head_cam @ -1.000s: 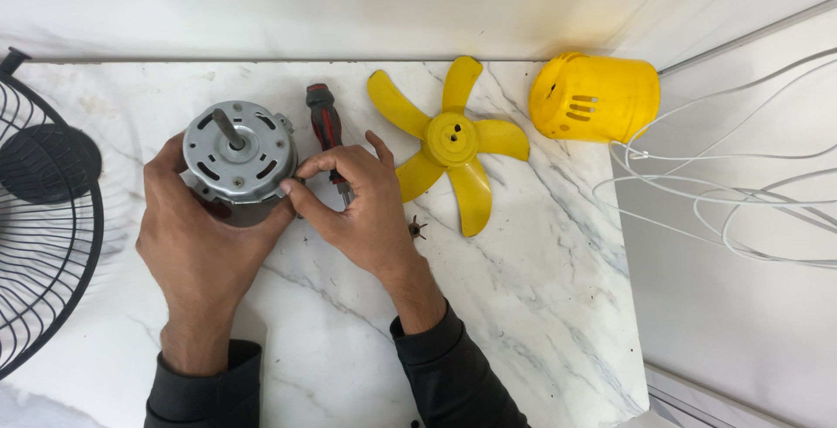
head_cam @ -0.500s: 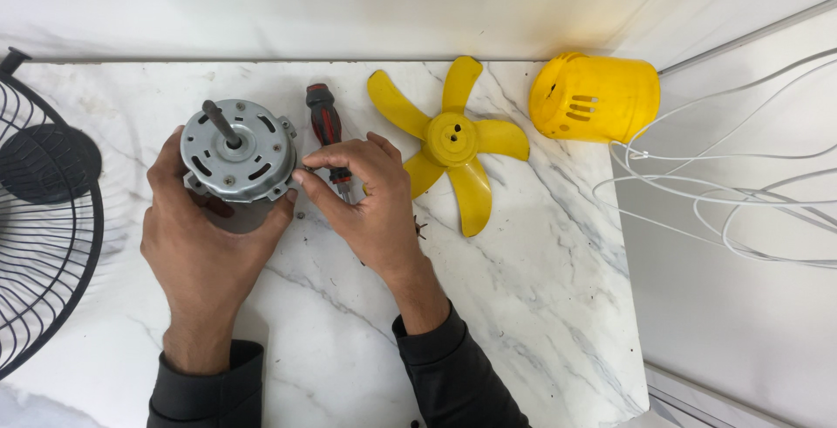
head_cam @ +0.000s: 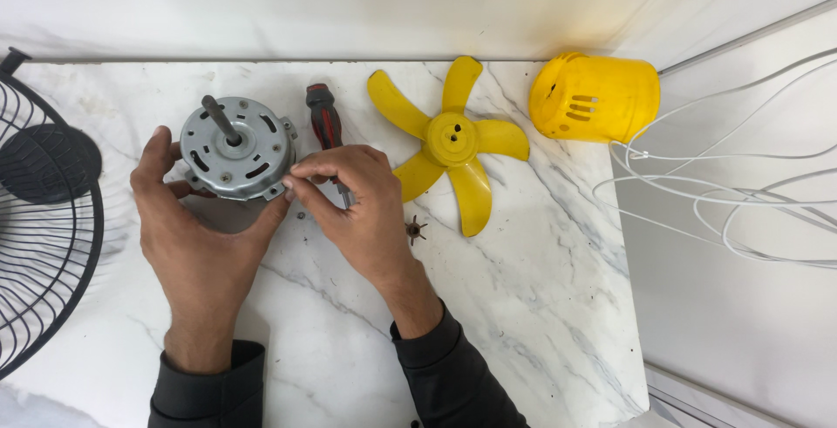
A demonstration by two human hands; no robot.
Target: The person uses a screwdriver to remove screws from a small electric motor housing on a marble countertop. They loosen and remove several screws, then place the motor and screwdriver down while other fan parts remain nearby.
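Note:
My left hand (head_cam: 196, 241) cradles a round grey metal fan motor (head_cam: 235, 149) from below, its shaft pointing up and to the left. My right hand (head_cam: 353, 206) has its fingertips pinched at the motor's lower right rim. Under the right hand lies a screwdriver with a red and black handle (head_cam: 324, 118) on the white marble table (head_cam: 523, 306). Whether the fingers pinch a small part I cannot tell.
A yellow five-bladed fan propeller (head_cam: 449, 145) lies right of the hands. A yellow slotted motor cover (head_cam: 597, 97) rests on its side at the back right. A black wire fan guard (head_cam: 44, 219) sits at the left edge. A small dark nut (head_cam: 415, 230) lies near the propeller. White cables (head_cam: 732, 193) loop at right.
My left hand has tilted and lifted the motor a little, so the shaft now leans left. My right fingertips have moved along to the motor's lower right rim.

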